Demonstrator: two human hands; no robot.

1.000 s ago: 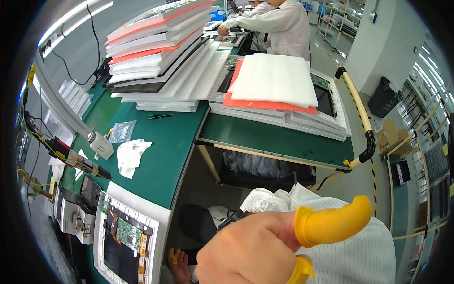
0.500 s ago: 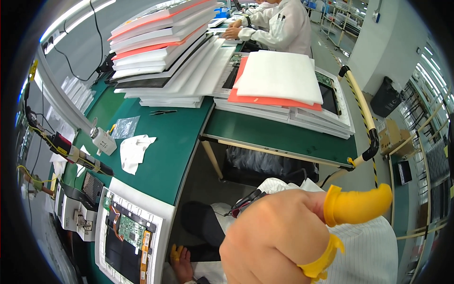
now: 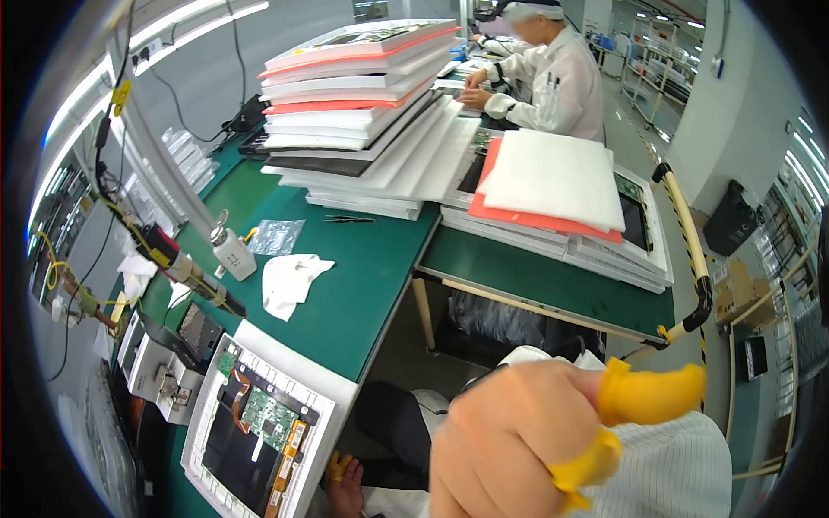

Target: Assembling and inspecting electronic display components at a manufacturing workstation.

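Close to the camera at the lower right, my right hand (image 3: 514,436) is raised with its back toward me. Its fingers are curled in, its thumb juts to the right in a yellow finger cot, and another yellow cot covers a bent finger. The palm side is hidden. Low down by my lap lies my left hand (image 3: 347,490), palm partly up, fingers loosely apart, one in a yellow cot, nothing seen in it. Left of it, on white foam at the bench edge, rests a display panel (image 3: 226,457) with a green circuit board (image 3: 269,420) and an orange-brown ribbon cable.
On the green bench (image 3: 363,302) are a white cloth (image 3: 292,283), a white bottle (image 3: 231,252), a clear bag (image 3: 276,236), tweezers (image 3: 348,219) and a tall foam stack (image 3: 354,147). A cart (image 3: 553,298) carries foam-packed panels. A co-worker (image 3: 553,86) sits beyond.
My view has turned, so the bench, stacks and co-worker sit farther right and lower in the picture. My right hand stays raised and curled; my left hand stays by my lap.
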